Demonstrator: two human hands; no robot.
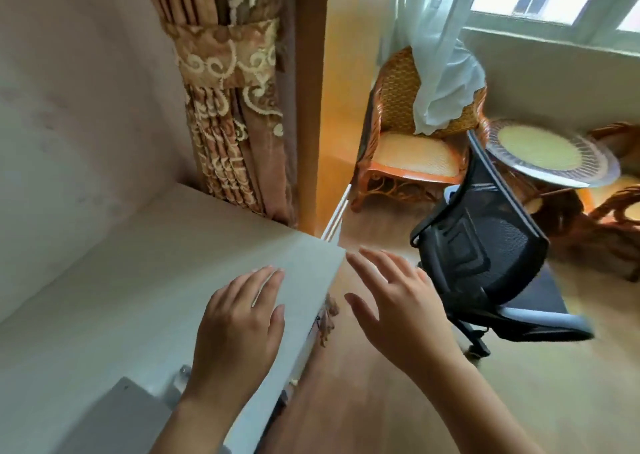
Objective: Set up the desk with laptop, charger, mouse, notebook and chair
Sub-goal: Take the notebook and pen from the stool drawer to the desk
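Note:
A pale desk (145, 280) runs along the wall at the left. A black mesh office chair (485, 256) stands on the floor to the right of the desk's corner, its back turned toward me. My left hand (239, 329) hovers over the desk's right edge, fingers apart, holding nothing. My right hand (394, 308) is stretched out over the floor beyond the desk corner, fingers spread, a short way left of the chair and not touching it. A grey flat object (117, 415), perhaps a closed laptop, lies at the desk's near end, partly cut off by the frame.
A patterned brown curtain (235, 107) hangs behind the desk's far corner. A wicker armchair (415, 141) draped with a sheer white curtain and a round glass-topped table (550, 155) stand by the window. The floor is wood.

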